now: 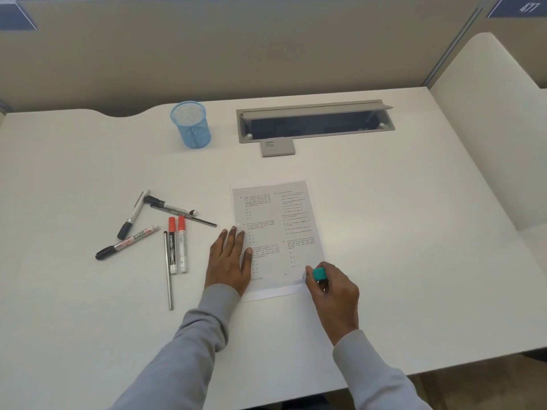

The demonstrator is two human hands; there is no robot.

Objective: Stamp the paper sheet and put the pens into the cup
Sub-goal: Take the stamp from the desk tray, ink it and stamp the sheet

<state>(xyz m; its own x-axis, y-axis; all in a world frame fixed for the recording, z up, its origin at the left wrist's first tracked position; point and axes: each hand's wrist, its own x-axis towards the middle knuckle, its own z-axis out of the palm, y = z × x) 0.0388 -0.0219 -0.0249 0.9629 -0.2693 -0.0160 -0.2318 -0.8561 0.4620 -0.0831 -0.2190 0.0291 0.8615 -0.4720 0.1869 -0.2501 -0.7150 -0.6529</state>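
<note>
A printed paper sheet (275, 226) lies on the white desk (384, 232) in front of me. My left hand (228, 261) rests flat on the sheet's left edge, fingers together. My right hand (331, 294) grips a teal stamp (319, 274) held down on the sheet's lower right corner. Left of the sheet lie several pens and markers: two red-capped markers (177, 247) side by side, a slim dark pen (168, 273), black-capped markers (127, 242) and another black marker (170, 205). An empty blue mesh cup (191, 125) stands upright at the back, left of centre.
A grey cable tray with its lid raised (313, 121) is set into the desk at the back. A small grey pad (277, 147) lies just in front of it. Beige partitions (236, 45) enclose the desk; a white side panel (488, 128) stands at right.
</note>
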